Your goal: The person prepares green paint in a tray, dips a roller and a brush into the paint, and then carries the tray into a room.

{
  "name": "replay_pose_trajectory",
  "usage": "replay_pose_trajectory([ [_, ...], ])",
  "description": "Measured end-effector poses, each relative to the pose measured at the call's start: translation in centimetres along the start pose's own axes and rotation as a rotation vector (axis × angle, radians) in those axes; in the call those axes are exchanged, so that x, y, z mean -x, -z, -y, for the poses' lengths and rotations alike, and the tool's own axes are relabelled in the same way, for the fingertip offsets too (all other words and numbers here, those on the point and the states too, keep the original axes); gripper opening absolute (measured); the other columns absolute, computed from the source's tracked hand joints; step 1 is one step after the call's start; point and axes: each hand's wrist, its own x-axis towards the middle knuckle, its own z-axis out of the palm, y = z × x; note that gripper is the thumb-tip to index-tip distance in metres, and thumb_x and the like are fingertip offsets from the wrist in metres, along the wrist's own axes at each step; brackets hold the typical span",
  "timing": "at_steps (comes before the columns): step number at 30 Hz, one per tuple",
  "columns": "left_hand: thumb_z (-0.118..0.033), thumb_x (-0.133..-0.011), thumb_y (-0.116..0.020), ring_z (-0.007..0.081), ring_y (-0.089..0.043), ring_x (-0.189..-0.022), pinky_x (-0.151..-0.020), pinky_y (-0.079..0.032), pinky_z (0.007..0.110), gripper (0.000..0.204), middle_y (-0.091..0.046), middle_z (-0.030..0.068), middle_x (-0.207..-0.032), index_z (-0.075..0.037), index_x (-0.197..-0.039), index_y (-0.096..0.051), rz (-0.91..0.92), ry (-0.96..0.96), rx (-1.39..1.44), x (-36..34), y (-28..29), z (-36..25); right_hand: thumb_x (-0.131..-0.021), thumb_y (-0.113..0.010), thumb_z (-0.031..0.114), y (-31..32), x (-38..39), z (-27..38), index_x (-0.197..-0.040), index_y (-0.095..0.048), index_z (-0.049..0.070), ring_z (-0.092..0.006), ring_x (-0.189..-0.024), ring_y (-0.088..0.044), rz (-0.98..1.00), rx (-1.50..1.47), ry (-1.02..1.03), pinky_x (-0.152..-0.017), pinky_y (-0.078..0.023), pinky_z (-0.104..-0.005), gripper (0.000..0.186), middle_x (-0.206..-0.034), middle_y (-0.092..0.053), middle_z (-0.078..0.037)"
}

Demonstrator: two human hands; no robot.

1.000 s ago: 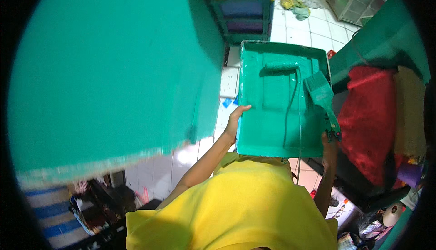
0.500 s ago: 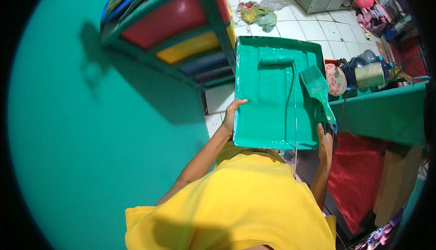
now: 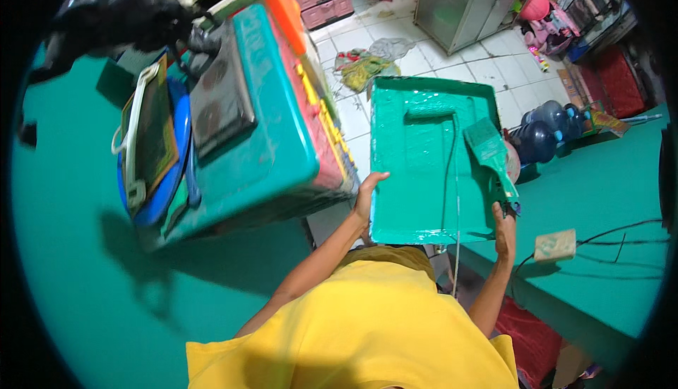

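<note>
Between my two hands I hold a paint tray (image 3: 406,198) coated in wet green paint. My left hand (image 3: 366,197) grips its left side, thumb over the rim. On the lower right side, my right hand (image 3: 504,231) is closed round the edge, its fingers hidden beneath. A paint roller (image 3: 431,113) lies in the tray, and its long thin handle sticks out over the near rim toward my yellow shirt. Along the tray's right side rests a green-smeared paintbrush (image 3: 488,150), bristles pointing away and handle end close to my right thumb.
At left stands a drawer cabinet (image 3: 275,149) with a dark flat box (image 3: 222,96) and blue tray on top. Rags (image 3: 364,68) lie on the white tiled floor ahead. Dark blue bottles (image 3: 540,138) and a socket box with cables (image 3: 555,246) are on the right.
The view has shifted, bringing the cabinet top and the socket box into sight. The tray sits slightly lower in the picture, still held in both hands with roller and brush in it.
</note>
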Motion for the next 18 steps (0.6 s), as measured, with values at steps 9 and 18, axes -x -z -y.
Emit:
replay_pose_trajectory([
  [9, -0.028, -0.08, -0.048, 0.0182, -0.06, -0.074, -0.067, -0.049, 0.028, 0.031, -0.061, 0.0108, -0.084, -0.001, -0.093, -0.057, -0.174, -0.092, 0.153, -7.5, -0.4, -5.5, -0.071, -0.065, 0.047, -2.8, -13.0, 7.9, -0.127, -0.036, -0.001, -0.0265, -0.115, -0.037, 0.209, 0.099, 0.109, -0.098, -0.027, -0.0342, 0.079, -0.127, -0.04, -0.015],
  [18, -0.026, -0.078, -0.05, 0.0184, -0.058, -0.072, -0.065, -0.049, 0.029, 0.031, -0.058, 0.0099, -0.084, -0.002, -0.097, -0.053, -0.282, -0.245, 0.226, -14.4, -0.8, -9.4, -0.062, -0.068, 0.056, -4.9, -26.7, 13.9, -0.11, -0.049, -0.007, -0.0239, -0.092, -0.052, 0.26, 0.247, 0.156, -0.08, -0.04, -0.0362, 0.081, -0.1, -0.057, -0.016],
])
